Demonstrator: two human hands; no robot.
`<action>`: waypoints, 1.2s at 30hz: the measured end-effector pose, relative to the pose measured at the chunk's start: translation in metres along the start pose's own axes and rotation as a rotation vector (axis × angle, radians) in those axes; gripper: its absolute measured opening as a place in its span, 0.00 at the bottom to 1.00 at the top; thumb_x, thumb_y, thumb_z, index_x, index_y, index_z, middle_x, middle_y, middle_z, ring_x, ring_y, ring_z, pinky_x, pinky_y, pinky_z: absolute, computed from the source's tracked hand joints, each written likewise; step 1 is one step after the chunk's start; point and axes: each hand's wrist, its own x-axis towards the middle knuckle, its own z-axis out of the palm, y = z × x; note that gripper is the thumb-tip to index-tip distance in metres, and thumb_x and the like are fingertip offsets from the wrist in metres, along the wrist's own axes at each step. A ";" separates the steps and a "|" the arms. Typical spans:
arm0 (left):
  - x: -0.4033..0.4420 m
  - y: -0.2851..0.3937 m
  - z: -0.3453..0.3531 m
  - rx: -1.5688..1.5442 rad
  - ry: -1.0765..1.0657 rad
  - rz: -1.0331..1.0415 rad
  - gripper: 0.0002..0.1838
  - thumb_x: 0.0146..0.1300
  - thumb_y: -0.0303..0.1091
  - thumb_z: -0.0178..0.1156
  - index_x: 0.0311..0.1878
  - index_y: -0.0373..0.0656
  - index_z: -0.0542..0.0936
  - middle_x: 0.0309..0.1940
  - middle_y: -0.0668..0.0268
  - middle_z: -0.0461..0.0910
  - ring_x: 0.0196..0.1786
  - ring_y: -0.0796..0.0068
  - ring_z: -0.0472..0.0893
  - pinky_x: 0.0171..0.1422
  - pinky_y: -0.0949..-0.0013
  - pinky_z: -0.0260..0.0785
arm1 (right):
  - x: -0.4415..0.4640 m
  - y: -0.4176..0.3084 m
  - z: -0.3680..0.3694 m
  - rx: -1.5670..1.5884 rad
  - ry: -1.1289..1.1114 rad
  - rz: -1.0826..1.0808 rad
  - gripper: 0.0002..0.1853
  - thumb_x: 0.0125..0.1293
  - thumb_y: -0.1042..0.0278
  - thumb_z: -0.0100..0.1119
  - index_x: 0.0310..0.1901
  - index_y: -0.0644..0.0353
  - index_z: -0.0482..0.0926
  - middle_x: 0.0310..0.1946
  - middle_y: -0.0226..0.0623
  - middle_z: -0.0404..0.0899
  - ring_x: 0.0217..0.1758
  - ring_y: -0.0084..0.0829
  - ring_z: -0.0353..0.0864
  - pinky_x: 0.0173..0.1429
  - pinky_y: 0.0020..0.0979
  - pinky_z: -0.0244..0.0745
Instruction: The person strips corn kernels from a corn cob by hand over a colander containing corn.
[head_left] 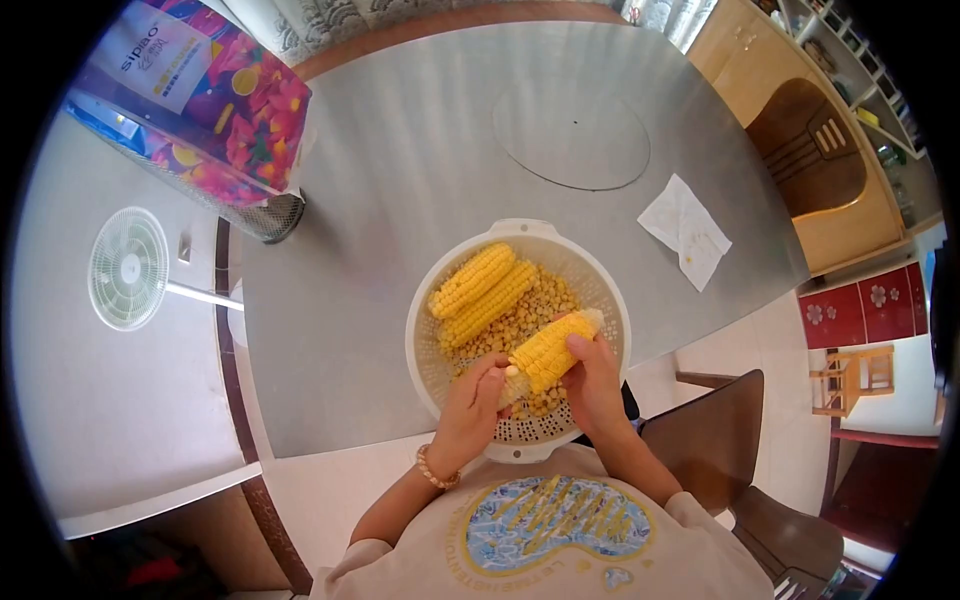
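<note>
Over a white colander [420, 375], both hands hold a partly stripped corn cob [553, 350], tilted with its right end higher. My left hand [478, 397] is closed around the bare left end, where the kernels are gone. Around the yellow right part my right hand [594, 385] is closed, its thumb pressed on the kernels. Two more corn cobs [474, 281] with their kernels on lie side by side in the left of the colander. Loose corn kernels [545, 298] cover much of its bottom. A beaded bracelet [432, 468] circles my left wrist.
The colander stands at the near edge of a grey table [340, 330]. A crumpled white tissue [686, 232] lies to its right. At the far left stands a colourful tissue pack [215, 100] in a mesh holder [270, 217]. A brown chair [705, 425] is close on the right.
</note>
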 end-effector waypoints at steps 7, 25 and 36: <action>0.004 0.012 -0.001 0.548 0.003 0.330 0.16 0.68 0.40 0.49 0.42 0.33 0.75 0.32 0.54 0.76 0.37 0.59 0.75 0.44 0.61 0.66 | 0.000 0.001 -0.003 0.027 -0.007 -0.030 0.18 0.63 0.68 0.50 0.54 0.60 0.67 0.44 0.31 0.73 0.43 0.20 0.74 0.42 0.22 0.71; 0.006 0.007 -0.008 0.412 -0.083 0.334 0.23 0.65 0.39 0.54 0.58 0.34 0.68 0.39 0.54 0.80 0.40 0.64 0.80 0.45 0.68 0.70 | -0.002 -0.003 0.000 0.051 0.022 -0.035 0.17 0.63 0.68 0.51 0.53 0.61 0.67 0.43 0.33 0.72 0.43 0.22 0.74 0.43 0.23 0.71; 0.002 0.003 -0.003 0.339 -0.091 0.096 0.17 0.68 0.36 0.48 0.55 0.35 0.68 0.31 0.57 0.77 0.33 0.65 0.78 0.39 0.66 0.69 | 0.001 0.005 -0.003 -0.130 -0.016 0.025 0.18 0.66 0.58 0.56 0.52 0.59 0.69 0.35 0.27 0.74 0.31 0.14 0.72 0.29 0.18 0.65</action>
